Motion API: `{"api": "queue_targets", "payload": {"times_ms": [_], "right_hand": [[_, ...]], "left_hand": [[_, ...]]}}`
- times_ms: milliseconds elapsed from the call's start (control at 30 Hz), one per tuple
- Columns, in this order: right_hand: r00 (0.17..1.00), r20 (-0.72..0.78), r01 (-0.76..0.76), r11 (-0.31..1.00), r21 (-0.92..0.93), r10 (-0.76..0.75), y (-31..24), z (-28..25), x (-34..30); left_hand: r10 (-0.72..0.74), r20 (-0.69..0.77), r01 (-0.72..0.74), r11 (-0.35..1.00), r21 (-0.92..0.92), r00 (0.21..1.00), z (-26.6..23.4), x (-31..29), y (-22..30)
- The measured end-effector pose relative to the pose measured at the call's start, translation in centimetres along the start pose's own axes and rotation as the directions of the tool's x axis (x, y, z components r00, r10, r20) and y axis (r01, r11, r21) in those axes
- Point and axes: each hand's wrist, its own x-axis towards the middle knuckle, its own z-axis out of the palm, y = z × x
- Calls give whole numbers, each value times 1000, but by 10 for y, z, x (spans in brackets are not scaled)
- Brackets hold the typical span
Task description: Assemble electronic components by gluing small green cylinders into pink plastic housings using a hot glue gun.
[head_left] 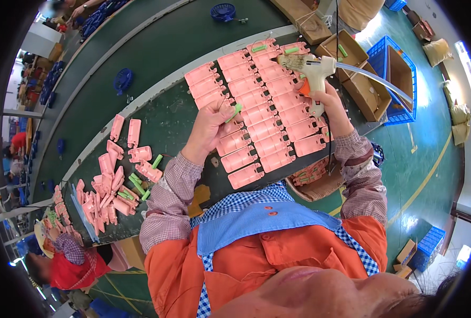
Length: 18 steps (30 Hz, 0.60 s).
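1. The bench (174, 122) runs across the middle of the frame, with a person in orange leaning over it from the lower edge.

2. Rows of pink shells (262, 131) cover the bench from the centre to the upper right, in three columns. Green pieces lie on the top ends of two columns, near the upper edge.

3. A jumbled pile (104, 199) of more pink shells sits at the left of the frame, with loose green pieces (136, 184) along its right side.

4. The glue gun (320, 68) is right of centre, its nozzle pointing left above the upper shells. The right hand (329, 102) is wrapped round its handle; I can't tell whether the trigger is pressed.

5. The left hand (209, 127), at centre, pinches one green piece (235, 112) between thumb and fingers, above the left columns.

6. To my eye, this is the gluing step, green onto pink, and most shells look unfilled. The next move would call for bringing nozzle and green piece together over one shell, fingertips clear of the hot end.
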Motion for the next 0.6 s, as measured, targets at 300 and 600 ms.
{"api": "queue_targets", "payload": {"times_ms": [300, 600], "right_hand": [[1000, 30, 14, 973, -231, -7, 19, 1, 37], [1000, 11, -24, 957, -291, 28, 24, 1, 46]], "left_hand": [[119, -188, -45, 933, 357, 975, -2, 53, 10], [337, -269, -133, 812, 569, 902, 2, 112, 6]]}}
